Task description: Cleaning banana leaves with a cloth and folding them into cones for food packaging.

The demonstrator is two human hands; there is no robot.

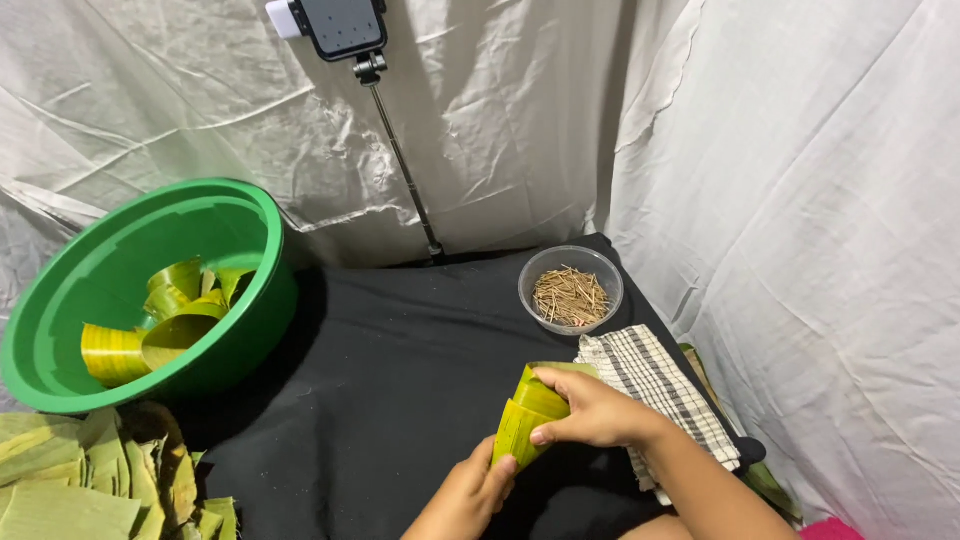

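Observation:
Both hands hold one folded green-yellow banana leaf strip [528, 415] above the black cloth, low in the middle of the view. My right hand [590, 408] wraps over its top fold from the right. My left hand [480, 485] pinches its lower end from below. The leaf is bent into a cone-like fold that stands tilted between the two hands.
A big green basin [60, 330] with several rolled leaf cups leans at the left. Flat leaf pieces [90, 480] pile at the bottom left. A clear bowl of thin sticks [571, 290] and a checked cloth [655, 385] lie to the right. A phone on a stand [340, 25] rises behind.

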